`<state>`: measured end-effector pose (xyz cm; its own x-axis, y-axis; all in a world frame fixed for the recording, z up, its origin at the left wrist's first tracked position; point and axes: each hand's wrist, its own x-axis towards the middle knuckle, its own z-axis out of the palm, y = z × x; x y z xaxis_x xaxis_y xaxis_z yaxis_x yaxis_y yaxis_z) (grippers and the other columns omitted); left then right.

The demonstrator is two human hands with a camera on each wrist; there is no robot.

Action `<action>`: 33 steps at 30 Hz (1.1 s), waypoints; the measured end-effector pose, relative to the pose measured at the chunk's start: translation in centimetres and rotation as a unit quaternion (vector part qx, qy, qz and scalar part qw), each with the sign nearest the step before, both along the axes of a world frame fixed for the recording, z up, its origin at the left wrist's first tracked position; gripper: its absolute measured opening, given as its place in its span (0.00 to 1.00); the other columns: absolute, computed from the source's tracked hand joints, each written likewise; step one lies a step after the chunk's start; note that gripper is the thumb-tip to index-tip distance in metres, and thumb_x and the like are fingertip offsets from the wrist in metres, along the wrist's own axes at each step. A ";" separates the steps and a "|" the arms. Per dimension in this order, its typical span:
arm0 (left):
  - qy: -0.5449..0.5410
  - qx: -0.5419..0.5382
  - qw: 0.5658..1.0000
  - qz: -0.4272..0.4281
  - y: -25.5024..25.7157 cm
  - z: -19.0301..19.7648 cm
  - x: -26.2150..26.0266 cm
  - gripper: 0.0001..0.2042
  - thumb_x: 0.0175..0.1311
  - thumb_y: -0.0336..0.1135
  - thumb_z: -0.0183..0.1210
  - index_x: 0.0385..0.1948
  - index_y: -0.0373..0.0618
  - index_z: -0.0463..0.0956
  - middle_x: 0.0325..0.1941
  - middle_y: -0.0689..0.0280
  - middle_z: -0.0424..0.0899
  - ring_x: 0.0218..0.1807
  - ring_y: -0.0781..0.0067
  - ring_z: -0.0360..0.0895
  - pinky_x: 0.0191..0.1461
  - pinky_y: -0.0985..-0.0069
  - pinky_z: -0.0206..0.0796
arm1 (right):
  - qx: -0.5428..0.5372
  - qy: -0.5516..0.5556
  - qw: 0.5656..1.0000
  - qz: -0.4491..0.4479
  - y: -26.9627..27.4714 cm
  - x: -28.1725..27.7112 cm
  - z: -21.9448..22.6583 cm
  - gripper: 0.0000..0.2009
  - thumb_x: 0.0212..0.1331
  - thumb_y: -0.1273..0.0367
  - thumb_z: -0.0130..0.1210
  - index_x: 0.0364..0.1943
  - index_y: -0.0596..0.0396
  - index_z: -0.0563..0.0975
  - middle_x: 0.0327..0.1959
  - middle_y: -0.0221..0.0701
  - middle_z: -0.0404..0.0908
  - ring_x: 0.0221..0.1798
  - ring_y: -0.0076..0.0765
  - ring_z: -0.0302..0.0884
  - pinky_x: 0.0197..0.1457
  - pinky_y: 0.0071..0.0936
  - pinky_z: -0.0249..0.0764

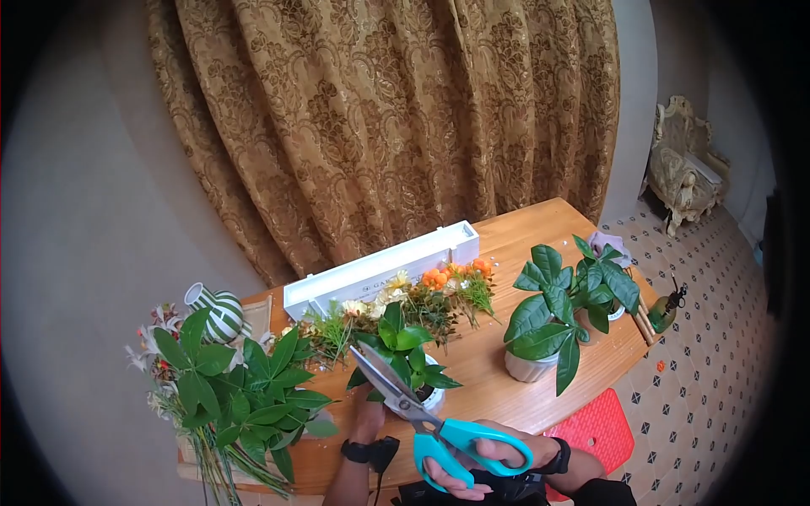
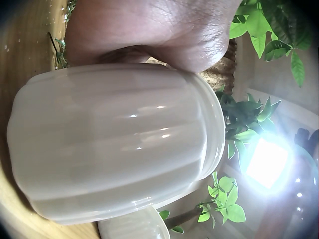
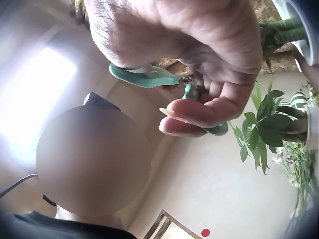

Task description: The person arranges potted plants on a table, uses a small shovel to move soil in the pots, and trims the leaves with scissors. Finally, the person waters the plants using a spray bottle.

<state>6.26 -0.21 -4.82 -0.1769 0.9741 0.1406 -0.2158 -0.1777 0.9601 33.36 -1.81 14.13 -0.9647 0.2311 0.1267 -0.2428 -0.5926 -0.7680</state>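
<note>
My right hand (image 1: 540, 449) holds large scissors (image 1: 390, 381) with turquoise handles, fingers and thumb through the loops. The blades point up and to the left, overlapping a small leafy plant (image 1: 409, 339) in the head view. That plant grows in a white pot (image 1: 433, 398) at the table's near side. Against the pot's left side is my left hand (image 1: 368, 415), its fingers mostly hidden by pot and leaves. The left wrist view shows this hand (image 2: 154, 30) curved around the ribbed pot (image 2: 109, 139), which stands upright on the wood.
Cut flowers (image 1: 388, 297) lie before a long white planter box (image 1: 380, 268) at the back. To the left stand a striped vase (image 1: 221, 314) and a leafy bunch (image 1: 253, 396). Another potted plant (image 1: 544, 304) stands right, above a red stool (image 1: 601, 430).
</note>
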 end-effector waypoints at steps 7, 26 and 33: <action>0.079 -0.048 0.996 0.018 1.5 -1.7 -0.7 0.23 0.70 0.35 0.59 0.64 0.39 0.69 0.62 0.65 0.77 0.60 0.72 0.73 0.65 0.71 0.65 | 0.015 -0.040 0.998 -0.053 0.5 0.3 1.7 0.35 0.69 0.39 0.48 0.55 0.63 0.70 0.35 0.32 0.74 0.26 0.26 0.73 0.25 0.19 0.67; -0.081 -0.032 0.995 0.043 1.7 -0.9 0.2 0.18 0.71 0.39 0.59 0.56 0.39 0.75 0.55 0.67 0.79 0.55 0.75 0.74 0.58 0.74 0.66 | -0.036 -0.006 0.999 -0.012 -0.3 3.3 -3.1 0.31 0.69 0.47 0.55 0.52 0.68 0.72 0.32 0.30 0.71 0.24 0.23 0.67 0.26 0.20 0.63; -0.025 -0.077 0.995 0.055 2.7 -2.3 -1.0 0.16 0.76 0.36 0.53 0.61 0.44 0.68 0.57 0.67 0.76 0.59 0.73 0.75 0.61 0.71 0.73 | -0.024 -0.084 0.996 -0.037 -0.3 3.3 -2.9 0.34 0.65 0.43 0.58 0.47 0.71 0.75 0.27 0.32 0.74 0.21 0.27 0.69 0.23 0.22 0.64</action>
